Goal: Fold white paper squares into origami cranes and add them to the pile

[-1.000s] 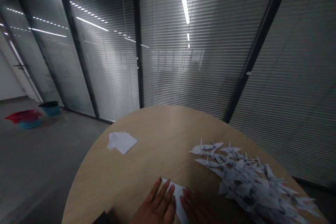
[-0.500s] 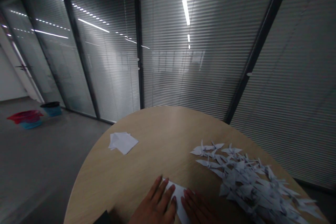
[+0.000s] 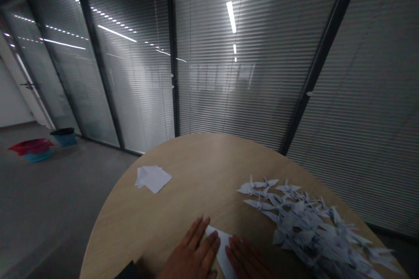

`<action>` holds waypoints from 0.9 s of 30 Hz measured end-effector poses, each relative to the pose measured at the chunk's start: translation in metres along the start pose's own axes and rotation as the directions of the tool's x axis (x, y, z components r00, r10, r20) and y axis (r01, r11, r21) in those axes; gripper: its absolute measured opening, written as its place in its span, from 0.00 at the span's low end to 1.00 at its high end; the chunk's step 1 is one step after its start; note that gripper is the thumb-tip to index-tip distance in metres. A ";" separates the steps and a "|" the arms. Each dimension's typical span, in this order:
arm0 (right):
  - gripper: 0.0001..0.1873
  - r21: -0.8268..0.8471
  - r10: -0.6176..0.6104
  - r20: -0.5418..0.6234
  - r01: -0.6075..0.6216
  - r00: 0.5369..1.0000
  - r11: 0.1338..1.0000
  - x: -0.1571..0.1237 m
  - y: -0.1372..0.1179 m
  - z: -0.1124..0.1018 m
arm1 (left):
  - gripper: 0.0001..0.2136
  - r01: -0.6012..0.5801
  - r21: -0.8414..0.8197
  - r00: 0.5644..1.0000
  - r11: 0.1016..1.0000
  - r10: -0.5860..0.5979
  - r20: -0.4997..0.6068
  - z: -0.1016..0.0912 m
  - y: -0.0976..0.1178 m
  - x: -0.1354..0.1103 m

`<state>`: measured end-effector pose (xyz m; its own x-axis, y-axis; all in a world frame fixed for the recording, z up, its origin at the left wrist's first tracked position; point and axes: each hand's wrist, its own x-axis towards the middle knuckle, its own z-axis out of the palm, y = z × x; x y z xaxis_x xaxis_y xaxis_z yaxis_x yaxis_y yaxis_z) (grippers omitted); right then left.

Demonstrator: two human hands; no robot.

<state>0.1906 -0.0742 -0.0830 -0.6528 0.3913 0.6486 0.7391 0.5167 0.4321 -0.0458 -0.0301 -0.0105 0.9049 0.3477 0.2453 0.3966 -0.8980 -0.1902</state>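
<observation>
A folded piece of white paper (image 3: 222, 244) lies on the round wooden table (image 3: 209, 174) at the near edge of the view. My left hand (image 3: 193, 253) rests flat with its fingers stretched out, the fingertips along the paper's left side. From the right, my right hand (image 3: 244, 258) lays its straight fingers on the paper's other side. The paper's lower end runs out of view between the hands. To the right of my hands is a large heap of folded white paper cranes (image 3: 307, 226).
A small stack of white paper sheets (image 3: 153, 178) lies at the table's left. On the floor at far left stand a blue bin with a red bag (image 3: 34, 148) and another with a black bag (image 3: 64, 136). Glass partitions with blinds (image 3: 229, 96) rise behind the table.
My left hand has shifted slightly, its fingers sliding along the paper's left side and spreading into two pairs. The right hand stays on the paper almost unmoved.
</observation>
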 end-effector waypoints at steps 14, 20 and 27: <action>0.22 -0.006 0.144 -0.112 -0.145 0.983 0.989 -0.008 -0.017 0.022 | 0.22 0.007 -0.032 1.000 0.999 -0.008 -0.029 0.002 -0.001 -0.002; 0.21 0.074 0.309 -0.236 -0.300 0.922 0.951 -0.014 -0.033 0.043 | 0.23 -0.006 -0.011 1.000 1.000 0.006 0.007 0.000 -0.002 -0.002; 0.17 -0.021 0.003 0.016 -0.003 1.000 1.000 0.007 -0.002 -0.004 | 0.27 0.049 -0.076 0.998 0.996 -0.045 0.049 0.004 -0.002 -0.005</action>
<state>0.1855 -0.0756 -0.0771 -0.6529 0.4049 0.6402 0.7444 0.4993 0.4433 -0.0502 -0.0287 -0.0156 0.8926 0.4008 0.2065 0.4274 -0.8979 -0.1049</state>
